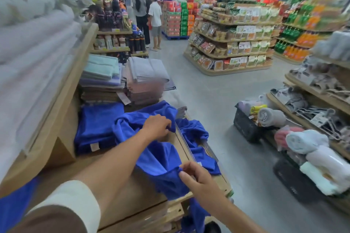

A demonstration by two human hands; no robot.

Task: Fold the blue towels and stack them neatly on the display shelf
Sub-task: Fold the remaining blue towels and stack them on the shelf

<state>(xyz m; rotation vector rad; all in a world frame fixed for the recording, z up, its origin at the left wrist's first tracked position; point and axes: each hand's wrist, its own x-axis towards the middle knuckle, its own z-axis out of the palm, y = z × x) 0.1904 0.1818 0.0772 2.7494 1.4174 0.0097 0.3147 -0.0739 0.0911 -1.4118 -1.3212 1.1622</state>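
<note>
Left hand (157, 126) gripped the blue towel (161, 159) at its far edge, fingertips hidden in cloth. Right hand (197, 177) pinched the near edge; the tail hung below the shelf (132, 193), cut off.

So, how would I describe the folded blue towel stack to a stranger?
Find the wooden display shelf on the left. On its low board, in front of the brown towel pile, lies the folded blue stack. Unlike the loose blue towel beside it, it is flat and squared, with a pale label.

Black basket (244, 126) on floor (217, 89); likely snack packets (233, 43) beyond.
</note>
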